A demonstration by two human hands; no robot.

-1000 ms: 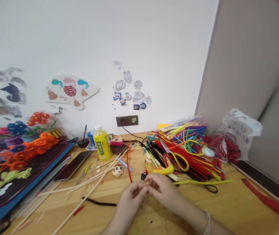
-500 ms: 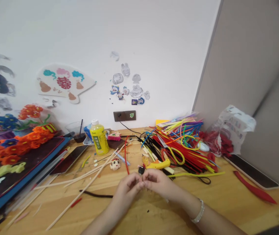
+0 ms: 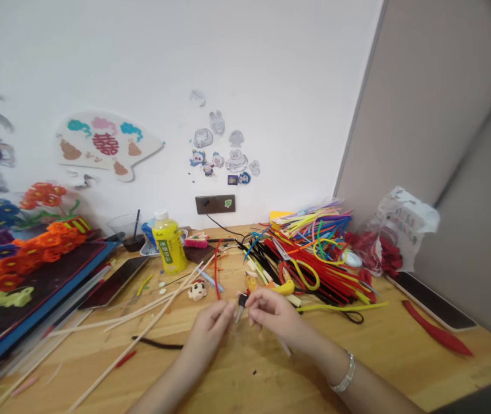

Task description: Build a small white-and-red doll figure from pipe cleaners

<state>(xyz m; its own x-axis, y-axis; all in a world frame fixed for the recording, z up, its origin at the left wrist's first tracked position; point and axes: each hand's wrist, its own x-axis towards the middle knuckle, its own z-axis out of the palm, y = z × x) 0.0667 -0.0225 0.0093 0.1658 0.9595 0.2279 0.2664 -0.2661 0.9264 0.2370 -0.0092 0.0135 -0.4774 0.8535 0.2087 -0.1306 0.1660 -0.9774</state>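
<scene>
Over the front middle of the table, my right hand (image 3: 273, 313) has its fingers bent in a pinch at a small black piece with a thin pale stem (image 3: 242, 300). The fingertips hide part of it. My left hand (image 3: 211, 328) is a short way to the left, thumb and fingers pressed together; whatever is between them cannot be made out. Beyond the hands lie a small doll head (image 3: 197, 290) with a pale face and a yellow-handled tool (image 3: 283, 288). A narrow whitish strip (image 3: 285, 347) shows beneath my right hand.
Scissors (image 3: 303, 273) rest on a heap of coloured pipe cleaners (image 3: 314, 247). A yellow drink bottle (image 3: 168, 244) stands behind pale sticks (image 3: 142, 333). Phones lie left (image 3: 114, 282) and right (image 3: 433, 300). Orange fuzzy flowers (image 3: 25, 256) fill the far left; a plastic bag (image 3: 405, 224) stands right.
My hands were touching at the fingertips and have moved apart, the left going leftward. The black piece's pale stem now shows between them. The whole view has shifted slightly.
</scene>
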